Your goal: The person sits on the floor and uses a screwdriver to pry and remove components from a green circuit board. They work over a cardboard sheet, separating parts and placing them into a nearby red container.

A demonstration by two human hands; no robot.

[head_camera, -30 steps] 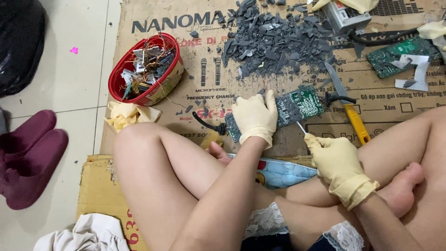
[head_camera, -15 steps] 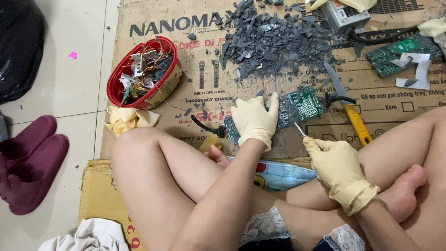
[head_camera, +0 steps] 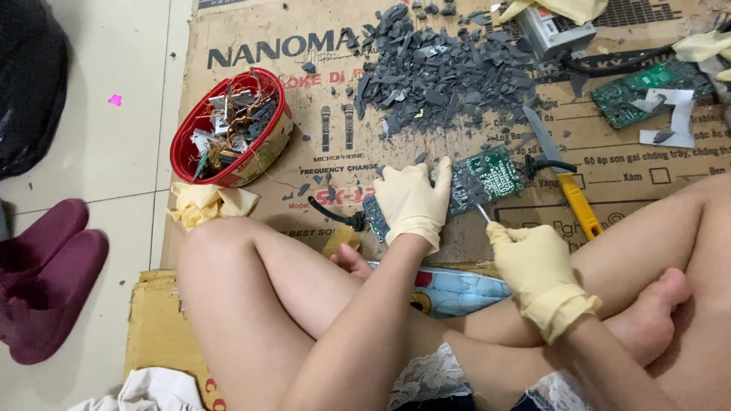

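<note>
Latex-gloved left hand (head_camera: 413, 199) presses flat, fingers spread, on circuit board (head_camera: 476, 176); right hand (head_camera: 533, 262) grip pinches thin tool (head_camera: 483, 213).

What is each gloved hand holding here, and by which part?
Left hand presses flat on the green circuit board, no grip. Right hand fist grips a thin metal tool by its hidden handle.

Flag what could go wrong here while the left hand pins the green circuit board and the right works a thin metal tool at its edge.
The thin tool could slip off the circuit board toward the left hand, which presses close beside the tip. The yellow-handled knife lies bare-bladed just past the board, near the right hand. Sharp grey shards lie scattered on the cardboard, close to bare legs.
</note>
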